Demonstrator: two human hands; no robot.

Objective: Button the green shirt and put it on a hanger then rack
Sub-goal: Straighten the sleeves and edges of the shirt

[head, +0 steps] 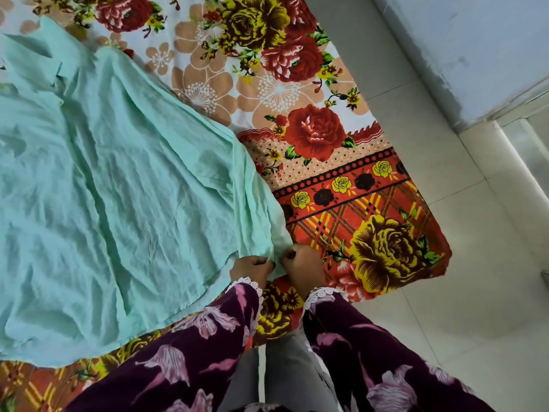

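The green shirt (113, 185) lies spread flat and wrinkled on a bed, its collar towards the upper left. Both hands meet at the shirt's front edge near the hem, at the bed's near side. My left hand (252, 270) pinches the fabric edge with curled fingers. My right hand (301, 266) pinches the neighbouring edge of the same strip, right beside the left hand. The button between the fingers is hidden. No hanger and no rack are in view.
The bed carries a floral sheet (326, 135) with red and yellow roses, and its corner sits at the right. Pale floor tiles (445, 307) run along the right side, with a light wall (460, 40) above them.
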